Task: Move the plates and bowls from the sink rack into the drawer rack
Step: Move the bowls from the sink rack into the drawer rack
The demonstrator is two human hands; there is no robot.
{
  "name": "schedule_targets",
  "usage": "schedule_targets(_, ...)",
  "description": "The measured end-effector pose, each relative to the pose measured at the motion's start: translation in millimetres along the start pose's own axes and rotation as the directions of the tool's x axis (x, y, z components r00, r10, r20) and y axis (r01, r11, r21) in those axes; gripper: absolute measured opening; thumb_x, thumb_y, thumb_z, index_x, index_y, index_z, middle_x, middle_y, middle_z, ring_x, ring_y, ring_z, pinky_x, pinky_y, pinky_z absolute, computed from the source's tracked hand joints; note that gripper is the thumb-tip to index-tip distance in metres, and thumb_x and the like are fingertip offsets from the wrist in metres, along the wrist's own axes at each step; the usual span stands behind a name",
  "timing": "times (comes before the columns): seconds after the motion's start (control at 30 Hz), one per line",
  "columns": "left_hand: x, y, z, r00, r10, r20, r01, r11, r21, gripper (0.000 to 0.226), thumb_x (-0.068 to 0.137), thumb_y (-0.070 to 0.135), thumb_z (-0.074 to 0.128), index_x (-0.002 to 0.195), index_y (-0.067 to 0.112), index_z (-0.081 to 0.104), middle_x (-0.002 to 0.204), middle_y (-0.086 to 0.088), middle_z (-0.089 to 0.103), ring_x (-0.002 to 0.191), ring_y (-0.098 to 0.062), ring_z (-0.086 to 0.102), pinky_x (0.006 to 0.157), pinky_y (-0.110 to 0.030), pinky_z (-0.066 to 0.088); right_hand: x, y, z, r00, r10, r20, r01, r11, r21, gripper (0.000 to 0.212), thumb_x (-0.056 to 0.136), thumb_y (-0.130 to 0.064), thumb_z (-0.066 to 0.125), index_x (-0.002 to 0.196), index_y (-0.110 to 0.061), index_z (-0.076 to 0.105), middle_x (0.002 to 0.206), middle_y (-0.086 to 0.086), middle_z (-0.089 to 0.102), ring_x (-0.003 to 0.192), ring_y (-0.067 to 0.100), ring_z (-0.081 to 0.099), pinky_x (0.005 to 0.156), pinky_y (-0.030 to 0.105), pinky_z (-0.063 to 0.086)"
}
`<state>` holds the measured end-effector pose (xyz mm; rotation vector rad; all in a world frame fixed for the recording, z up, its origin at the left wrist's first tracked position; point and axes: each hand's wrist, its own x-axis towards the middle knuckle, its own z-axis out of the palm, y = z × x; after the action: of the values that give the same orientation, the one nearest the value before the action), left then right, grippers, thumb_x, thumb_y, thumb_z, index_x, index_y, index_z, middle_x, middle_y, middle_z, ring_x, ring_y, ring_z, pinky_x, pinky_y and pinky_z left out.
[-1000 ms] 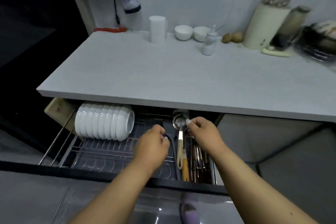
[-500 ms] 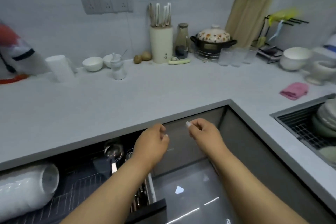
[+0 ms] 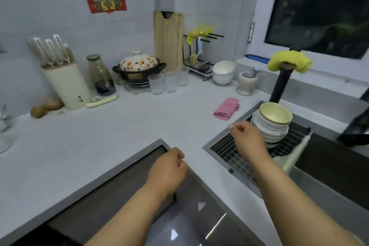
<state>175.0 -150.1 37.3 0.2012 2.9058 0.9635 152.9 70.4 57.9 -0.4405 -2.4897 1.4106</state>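
1. Head view: right hand [image 3: 248,140] hovers over the sink rack [image 3: 235,154], just beside the bowl stack [image 3: 272,126]; contact with the stack cannot be told.
2. Right fingers are curled, thumb and forefinger tips close together near a pale blurry spot; whether they pinch anything cannot be told.
3. Left hand [image 3: 166,173] is over the counter edge [image 3: 111,173], fingers loosely curled and holding nothing visible.
4. Bowl stack sits at the far end of the sink rack, white bowls with a pale yellow-green one on top; the lowest bowls are partly hidden by the right hand.
5. A pale flat piece [image 3: 279,161] beside the right forearm is mostly hidden, plate or not unclear.
6. Drawer rack is not in frame; only dark cabinet fronts show below the counter.
7. Faucet [image 3: 281,84] carries a yellow cloth [image 3: 289,62]; dark objects at the right edge are cut off.
8. Pink cloth [image 3: 226,109] lies on the counter near the sink.
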Motion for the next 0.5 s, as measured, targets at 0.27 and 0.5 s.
schedule_targets(0.27, 68.7, 52.9, 52.0, 0.994, 0.066, 0.092, -0.066, 0.998, 0.006, 0.021, 0.093, 0.023, 0.045, 0.111, 0.021, 0.054, 0.089, 0.007, 0.062, 0.084, -0.013, 0.058, 0.074, -0.029, 0.048, 100.6, 71.0, -61.2, 0.96, 0.006, -0.28, -0.102, 0.939, -0.33, 0.039, 0.088, -0.026, 0.06, 0.124, -0.012, 0.057, 0.12, 0.01, 0.059, 0.112, 0.029, 0.05, 0.092, 0.041, 0.044)
schedule_targets(0.5, 94.0, 70.5, 73.7, 0.987, 0.074, 0.142, -0.081, 0.996, 0.045, 0.02, 0.092, 0.023, 0.044, 0.11, 0.022, 0.054, 0.092, 0.007, 0.061, 0.086, -0.012, 0.057, 0.074, -0.028, 0.048, 161.2, 100.3, -82.1, 0.956, 0.147, -0.252, -0.248, 0.865, -0.435, 0.096, 0.069, -0.058, 0.072, 0.143, -0.013, 0.03, 0.139, 0.015, 0.04, 0.131, 0.035, 0.034, 0.106, 0.047, 0.033)
